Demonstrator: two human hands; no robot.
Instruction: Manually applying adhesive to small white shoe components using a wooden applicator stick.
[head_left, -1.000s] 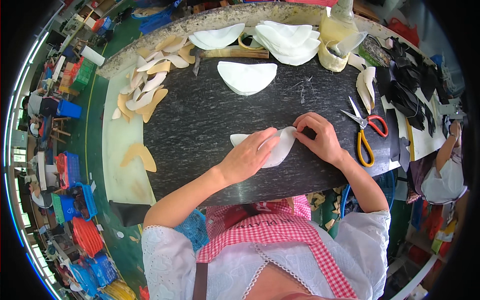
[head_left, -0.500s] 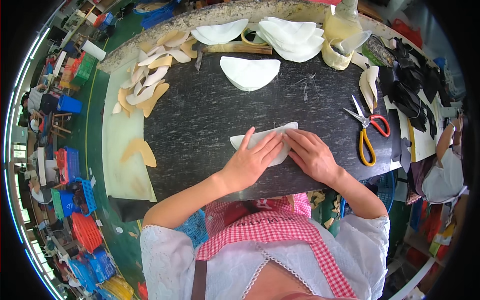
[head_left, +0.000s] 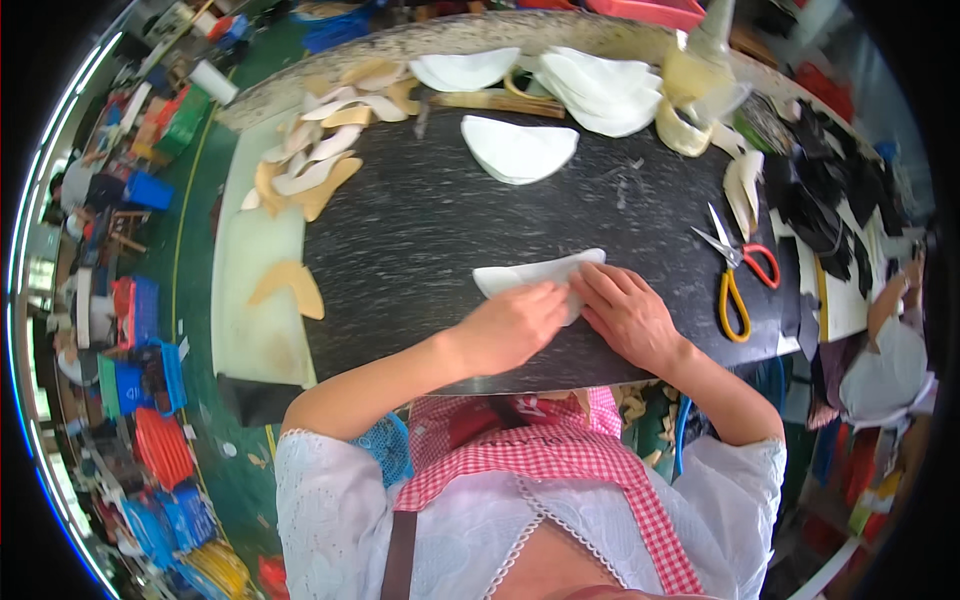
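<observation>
A thin white half-moon piece lies on the black tabletop in front of me, its near side partly hidden by my hands. My left hand is closed, its curled fingers pinching at the piece's near right part. Against its right end, my right hand has bent fingers on the edge, close to my left fingertips. Farther back lies a stack of similar white half-moon pieces. Two more white stacks sit along the far edge.
Scissors with red and yellow handles lie open at the right. Tan and white curved pieces pile up at far left; one tan piece lies nearer. A yellowish container and a wooden-handled tool stand at the back. Black scraps lie right.
My left hand's spread fingers have curled in and drawn together at the piece's right part. My right fingers have bent slightly more. The whole view has shifted a little.
</observation>
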